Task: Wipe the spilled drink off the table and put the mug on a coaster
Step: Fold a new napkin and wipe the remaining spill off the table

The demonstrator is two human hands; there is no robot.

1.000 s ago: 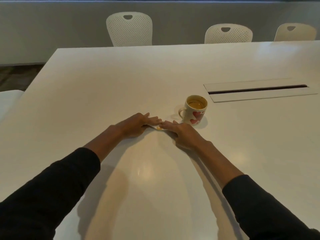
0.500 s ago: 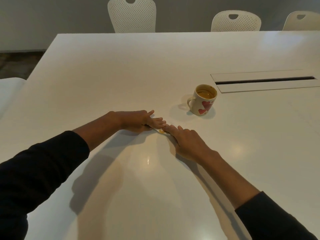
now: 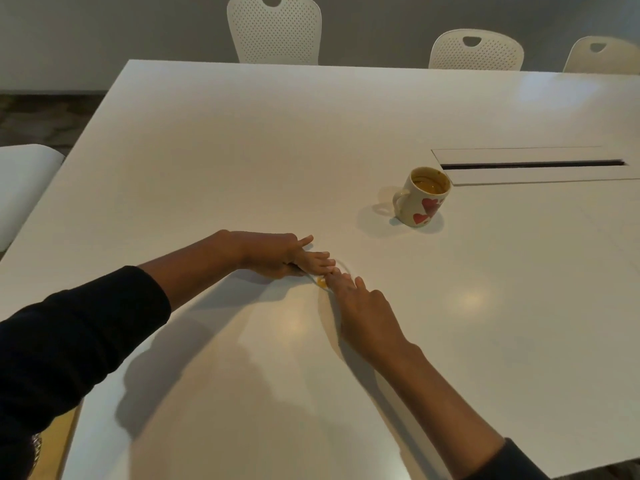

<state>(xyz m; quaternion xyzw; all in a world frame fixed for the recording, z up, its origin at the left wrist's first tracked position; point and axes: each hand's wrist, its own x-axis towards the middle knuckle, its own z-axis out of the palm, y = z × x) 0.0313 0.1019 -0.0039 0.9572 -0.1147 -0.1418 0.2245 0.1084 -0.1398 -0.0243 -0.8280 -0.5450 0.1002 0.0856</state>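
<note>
Both of the person's hands lie flat on the large white table (image 3: 242,161), fingertips meeting over a small patch of orange-yellow spilled drink (image 3: 322,283). The left hand (image 3: 277,254) reaches in from the left with its fingers straight and pressed down on the surface, thumb lifted a little; something thin and pale shows under its fingers, too small to identify. The right hand (image 3: 367,313) comes from the near right, fingers stretched toward the spill and touching the table just beside it. Neither hand curls around anything.

The cream ceramic mug with red hearts (image 3: 420,197) stands upright on the bare table, well beyond the fingertips and to their right, handle turned left, with yellowish liquid inside. Just behind it is a long white cable hatch with a dark slot (image 3: 533,164). White perforated chairs (image 3: 275,29) line the far edge.
</note>
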